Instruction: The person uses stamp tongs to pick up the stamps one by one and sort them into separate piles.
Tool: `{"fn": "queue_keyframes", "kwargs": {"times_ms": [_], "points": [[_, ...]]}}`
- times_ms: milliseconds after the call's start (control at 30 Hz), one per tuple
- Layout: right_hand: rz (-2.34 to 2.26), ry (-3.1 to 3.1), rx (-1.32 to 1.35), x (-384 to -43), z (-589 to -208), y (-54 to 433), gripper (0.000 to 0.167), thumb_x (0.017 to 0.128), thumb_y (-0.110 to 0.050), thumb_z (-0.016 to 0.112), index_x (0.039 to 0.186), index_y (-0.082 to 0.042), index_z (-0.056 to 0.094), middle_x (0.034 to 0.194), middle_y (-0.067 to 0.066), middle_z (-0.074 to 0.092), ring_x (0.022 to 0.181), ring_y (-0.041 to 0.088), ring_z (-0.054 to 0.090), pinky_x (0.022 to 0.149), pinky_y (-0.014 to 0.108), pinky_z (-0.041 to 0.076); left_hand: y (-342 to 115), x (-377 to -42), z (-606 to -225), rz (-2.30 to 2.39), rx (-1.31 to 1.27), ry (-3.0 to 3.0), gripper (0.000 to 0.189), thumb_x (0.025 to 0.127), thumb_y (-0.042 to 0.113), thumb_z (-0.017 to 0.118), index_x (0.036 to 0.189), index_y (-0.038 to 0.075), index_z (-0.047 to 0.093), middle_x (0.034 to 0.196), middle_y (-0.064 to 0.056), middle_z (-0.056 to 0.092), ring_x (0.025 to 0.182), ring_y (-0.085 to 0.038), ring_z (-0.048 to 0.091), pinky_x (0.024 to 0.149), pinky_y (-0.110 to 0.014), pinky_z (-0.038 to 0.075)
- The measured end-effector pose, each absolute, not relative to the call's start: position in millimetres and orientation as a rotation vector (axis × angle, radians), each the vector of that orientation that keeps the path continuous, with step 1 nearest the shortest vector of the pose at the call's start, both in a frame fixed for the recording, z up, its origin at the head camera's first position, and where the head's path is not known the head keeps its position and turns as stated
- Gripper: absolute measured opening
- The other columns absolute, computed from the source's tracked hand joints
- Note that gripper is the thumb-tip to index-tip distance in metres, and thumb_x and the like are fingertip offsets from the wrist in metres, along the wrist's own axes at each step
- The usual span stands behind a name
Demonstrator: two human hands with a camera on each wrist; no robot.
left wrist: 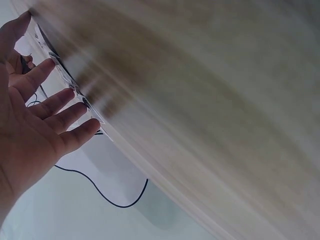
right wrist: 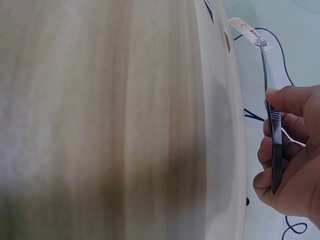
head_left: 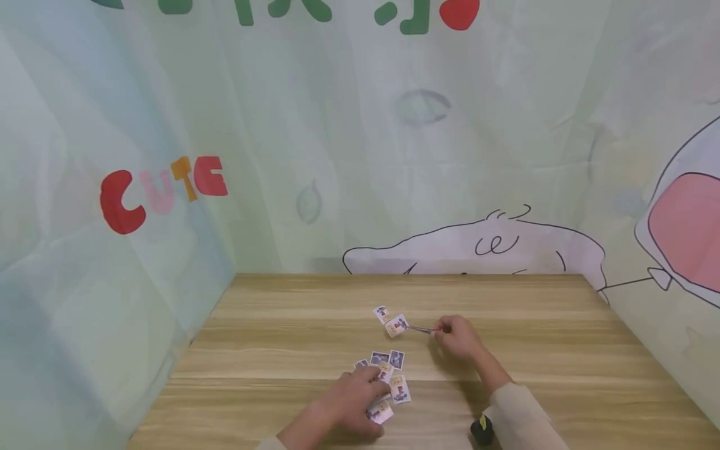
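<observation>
My right hand (head_left: 460,337) grips metal tweezers (right wrist: 276,135) between thumb and fingers. At their tips is a small printed card (right wrist: 246,31), lifted off the table in the right wrist view. A second small card (head_left: 381,313) lies just beyond it in the head view. My left hand (head_left: 355,400) rests with spread fingers over a loose group of small cards; in the left wrist view its fingertips (left wrist: 90,127) touch or nearly touch their edges. Dark-faced cards (head_left: 396,359) lie past those fingers, and a light card (head_left: 400,390) lies to their right. The hand partly hides several cards.
The wooden table (head_left: 270,337) reaches back to a printed cloth backdrop (head_left: 349,144), with cloth also at both sides. A small black object (head_left: 482,430) with a yellow mark is beside the right sleeve (head_left: 523,415).
</observation>
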State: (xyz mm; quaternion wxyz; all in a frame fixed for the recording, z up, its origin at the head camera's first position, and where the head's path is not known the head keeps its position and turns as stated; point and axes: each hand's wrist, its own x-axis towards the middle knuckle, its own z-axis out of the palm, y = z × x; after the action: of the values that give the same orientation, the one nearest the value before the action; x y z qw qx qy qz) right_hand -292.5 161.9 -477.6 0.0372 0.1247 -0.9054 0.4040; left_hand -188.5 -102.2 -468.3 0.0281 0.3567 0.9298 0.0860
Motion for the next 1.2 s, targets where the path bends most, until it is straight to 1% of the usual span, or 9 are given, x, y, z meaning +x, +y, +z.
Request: {"fn": "queue_keyframes", "kwargs": {"times_ms": [167, 400, 567, 667, 933, 1200], "points": [[1.224, -2.774, 0.365, -298, -479, 159, 0.005, 0.079, -0.004, 0.065, 0.074, -0.007, 0.064, 0.064, -0.002, 0.052, 0.061, 0.015, 0.046, 0.057, 0.03, 0.041, -102, -189, -468, 0.267, 1.104, 2.869, 0.064, 0.064, 0.048, 0.075, 0.12, 0.021, 0.06, 0.13, -0.005, 0.047, 0.114, -0.021, 0.045, 0.092, -0.039, 0.042], [1.251, -2.791, 0.311, -306, -482, 151, 0.006, 0.079, -0.009, 0.066, 0.076, -0.004, 0.064, 0.066, -0.001, 0.053, 0.063, 0.016, 0.047, 0.057, 0.03, 0.042, -103, -189, -468, 0.265, 1.111, 2.864, 0.065, 0.064, 0.047, 0.075, 0.121, 0.02, 0.06, 0.129, -0.005, 0.047, 0.116, -0.021, 0.045, 0.092, -0.04, 0.042], [1.283, -2.785, 0.277, -312, -478, 147, 0.006, 0.08, -0.007, 0.064, 0.077, -0.001, 0.065, 0.07, 0.001, 0.058, 0.067, 0.018, 0.051, 0.062, 0.032, 0.045, -102, -190, -469, 0.257, 1.122, 2.862, 0.067, 0.065, 0.047, 0.075, 0.124, 0.018, 0.058, 0.129, -0.007, 0.048, 0.117, -0.022, 0.045, 0.092, -0.04, 0.042], [1.263, -2.79, 0.289, -314, -476, 144, 0.007, 0.08, -0.008, 0.064, 0.077, -0.001, 0.065, 0.071, 0.001, 0.058, 0.068, 0.018, 0.051, 0.064, 0.033, 0.045, -102, -191, -469, 0.235, 1.123, 2.866, 0.066, 0.065, 0.048, 0.074, 0.122, 0.019, 0.059, 0.129, -0.006, 0.048, 0.116, -0.021, 0.045, 0.091, -0.039, 0.043], [1.22, -2.813, 0.301, -317, -479, 135, 0.004, 0.077, -0.004, 0.062, 0.077, -0.003, 0.066, 0.066, 0.001, 0.057, 0.063, 0.017, 0.05, 0.058, 0.03, 0.044, -102, -191, -467, 0.213, 1.133, 2.869, 0.064, 0.065, 0.049, 0.074, 0.12, 0.019, 0.061, 0.127, -0.004, 0.049, 0.115, -0.019, 0.045, 0.089, -0.037, 0.043], [1.23, -2.84, 0.24, -320, -481, 129, 0.005, 0.078, -0.005, 0.062, 0.077, -0.004, 0.066, 0.064, 0.001, 0.055, 0.059, 0.016, 0.049, 0.053, 0.027, 0.042, -101, -191, -468, 0.205, 1.129, 2.863, 0.064, 0.065, 0.049, 0.074, 0.12, 0.02, 0.061, 0.127, -0.004, 0.048, 0.116, -0.02, 0.044, 0.089, -0.037, 0.043]]}}
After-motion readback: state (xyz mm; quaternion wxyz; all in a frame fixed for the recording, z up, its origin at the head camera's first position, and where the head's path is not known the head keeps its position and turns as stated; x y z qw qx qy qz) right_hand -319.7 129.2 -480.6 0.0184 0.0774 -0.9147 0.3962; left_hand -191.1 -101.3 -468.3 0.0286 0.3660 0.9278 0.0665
